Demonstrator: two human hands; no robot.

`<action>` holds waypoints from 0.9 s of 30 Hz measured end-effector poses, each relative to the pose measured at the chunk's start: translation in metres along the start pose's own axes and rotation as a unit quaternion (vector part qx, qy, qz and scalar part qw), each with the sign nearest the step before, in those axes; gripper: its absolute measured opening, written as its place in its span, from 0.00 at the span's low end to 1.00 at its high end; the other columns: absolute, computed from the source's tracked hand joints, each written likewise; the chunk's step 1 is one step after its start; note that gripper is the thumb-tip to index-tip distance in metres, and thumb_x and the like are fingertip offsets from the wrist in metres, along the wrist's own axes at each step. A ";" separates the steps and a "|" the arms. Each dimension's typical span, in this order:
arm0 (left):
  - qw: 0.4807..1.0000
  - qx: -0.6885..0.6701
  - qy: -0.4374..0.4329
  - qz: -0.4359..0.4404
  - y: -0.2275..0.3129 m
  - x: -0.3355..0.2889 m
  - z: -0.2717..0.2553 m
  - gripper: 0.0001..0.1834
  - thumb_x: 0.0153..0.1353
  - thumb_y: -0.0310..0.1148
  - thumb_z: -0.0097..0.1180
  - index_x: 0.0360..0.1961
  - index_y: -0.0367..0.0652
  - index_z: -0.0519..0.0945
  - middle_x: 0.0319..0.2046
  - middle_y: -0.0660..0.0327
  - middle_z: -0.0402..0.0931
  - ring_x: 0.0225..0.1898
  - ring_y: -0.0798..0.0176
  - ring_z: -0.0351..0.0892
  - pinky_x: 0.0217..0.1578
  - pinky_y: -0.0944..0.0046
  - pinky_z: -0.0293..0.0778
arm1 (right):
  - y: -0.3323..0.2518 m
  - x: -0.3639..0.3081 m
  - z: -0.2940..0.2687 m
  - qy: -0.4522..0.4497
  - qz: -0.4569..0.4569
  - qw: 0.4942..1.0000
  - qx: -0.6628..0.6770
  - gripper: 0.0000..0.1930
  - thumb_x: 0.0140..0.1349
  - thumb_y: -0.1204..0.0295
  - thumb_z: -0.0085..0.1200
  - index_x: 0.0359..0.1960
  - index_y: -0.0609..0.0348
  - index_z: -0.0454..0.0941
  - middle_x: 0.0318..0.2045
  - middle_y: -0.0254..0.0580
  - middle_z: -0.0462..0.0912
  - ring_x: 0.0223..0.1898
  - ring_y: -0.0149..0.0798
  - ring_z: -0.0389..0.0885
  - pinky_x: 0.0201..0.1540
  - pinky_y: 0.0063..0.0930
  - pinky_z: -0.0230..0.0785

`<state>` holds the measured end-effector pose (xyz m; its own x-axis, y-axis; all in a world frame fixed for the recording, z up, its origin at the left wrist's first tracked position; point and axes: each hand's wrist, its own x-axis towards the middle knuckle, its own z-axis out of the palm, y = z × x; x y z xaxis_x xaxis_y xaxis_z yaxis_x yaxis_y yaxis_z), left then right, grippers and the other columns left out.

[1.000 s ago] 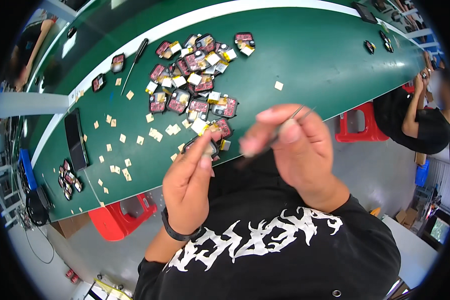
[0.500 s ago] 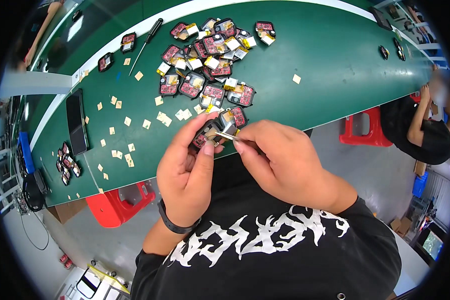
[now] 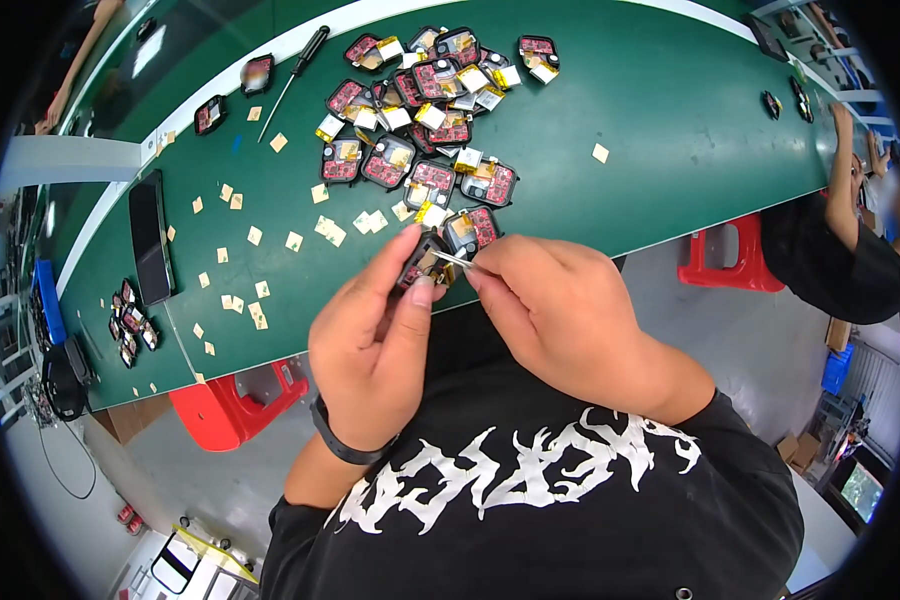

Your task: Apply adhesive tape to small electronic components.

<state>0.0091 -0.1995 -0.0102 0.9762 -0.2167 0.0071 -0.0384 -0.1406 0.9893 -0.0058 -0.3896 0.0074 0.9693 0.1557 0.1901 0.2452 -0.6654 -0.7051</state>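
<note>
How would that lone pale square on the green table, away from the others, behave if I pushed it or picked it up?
The pale square looks small and thin, so it's probably very light. Lying flat on the green table, it would likely slide, not roll or tip, and its low edge may make lifting awkward.

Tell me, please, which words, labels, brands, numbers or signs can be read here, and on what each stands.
Black shirt: large white stylised lettering; I do not copy out its wording.
Case in the left hand: any marking is too small to read.
Red circuit boards: any markings are too small to read.
White-and-yellow pouches: any print is too small to read.
</note>
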 end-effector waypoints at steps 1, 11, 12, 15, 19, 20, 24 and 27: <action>1.000 0.000 0.000 -0.001 0.001 0.001 -0.001 0.21 0.68 0.19 0.57 0.62 0.31 0.77 0.46 0.54 0.83 0.39 0.72 0.81 0.41 0.71 0.78 | 0.000 0.000 0.001 0.000 0.001 1.000 0.000 0.05 0.62 0.76 0.59 0.35 0.61 0.74 0.27 0.47 0.82 0.29 0.54 0.83 0.30 0.45 0.74; 0.933 -0.316 -0.018 -0.169 0.005 0.007 -0.013 0.19 0.72 0.23 0.53 0.62 0.29 0.75 0.51 0.49 0.83 0.49 0.62 0.85 0.48 0.65 0.84 | 0.003 -0.003 0.001 -0.021 0.118 0.941 0.315 0.07 0.65 0.75 0.63 0.39 0.63 0.78 0.21 0.35 0.77 0.20 0.28 0.73 0.24 0.27 0.64; 0.922 -0.341 -0.012 -0.182 0.004 0.006 -0.012 0.19 0.72 0.23 0.52 0.62 0.29 0.75 0.51 0.48 0.83 0.49 0.61 0.86 0.48 0.65 0.85 | 0.004 -0.004 0.002 -0.011 0.153 0.911 0.382 0.07 0.65 0.75 0.64 0.39 0.63 0.78 0.20 0.31 0.75 0.21 0.21 0.70 0.24 0.22 0.61; 0.930 -0.321 -0.002 -0.178 0.002 0.003 -0.009 0.19 0.71 0.21 0.53 0.61 0.29 0.75 0.50 0.49 0.83 0.48 0.63 0.85 0.48 0.65 0.85 | 0.005 -0.001 0.006 -0.038 0.194 0.900 0.389 0.08 0.65 0.74 0.64 0.40 0.65 0.79 0.20 0.27 0.75 0.22 0.17 0.68 0.25 0.18 0.60; 0.949 -0.273 0.008 -0.154 -0.001 0.001 -0.006 0.19 0.69 0.19 0.54 0.61 0.28 0.76 0.49 0.50 0.83 0.48 0.64 0.85 0.48 0.64 0.85 | 0.007 0.000 0.010 -0.082 0.259 0.869 0.414 0.10 0.65 0.75 0.65 0.42 0.67 0.79 0.23 0.26 0.78 0.24 0.16 0.70 0.27 0.17 0.62; 0.958 -0.252 0.014 -0.136 0.000 0.002 -0.005 0.19 0.68 0.18 0.55 0.60 0.27 0.76 0.50 0.50 0.83 0.47 0.64 0.85 0.48 0.64 0.85 | 0.007 0.002 0.009 -0.082 0.260 0.868 0.415 0.10 0.65 0.75 0.65 0.42 0.67 0.79 0.23 0.26 0.78 0.24 0.16 0.70 0.27 0.17 0.62; 0.970 -0.209 0.034 -0.119 -0.002 0.002 -0.005 0.18 0.67 0.16 0.54 0.59 0.25 0.76 0.50 0.49 0.83 0.47 0.64 0.85 0.50 0.63 0.84 | 0.008 0.006 0.009 -0.092 0.287 0.813 0.498 0.09 0.64 0.76 0.66 0.41 0.67 0.79 0.27 0.27 0.80 0.27 0.16 0.73 0.29 0.15 0.66; 0.968 -0.220 0.044 -0.111 -0.002 0.002 -0.003 0.17 0.67 0.15 0.53 0.57 0.25 0.77 0.50 0.48 0.82 0.48 0.62 0.85 0.51 0.62 0.84 | 0.008 0.006 0.015 -0.084 0.293 0.813 0.497 0.09 0.63 0.76 0.66 0.41 0.67 0.79 0.28 0.27 0.80 0.28 0.16 0.73 0.30 0.14 0.66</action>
<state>0.0120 -0.1963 -0.0116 0.9654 -0.1421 -0.2187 0.2493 0.2558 0.9340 0.0024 -0.3827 -0.0072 0.8926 0.1765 -0.4148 -0.4479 0.2436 -0.8603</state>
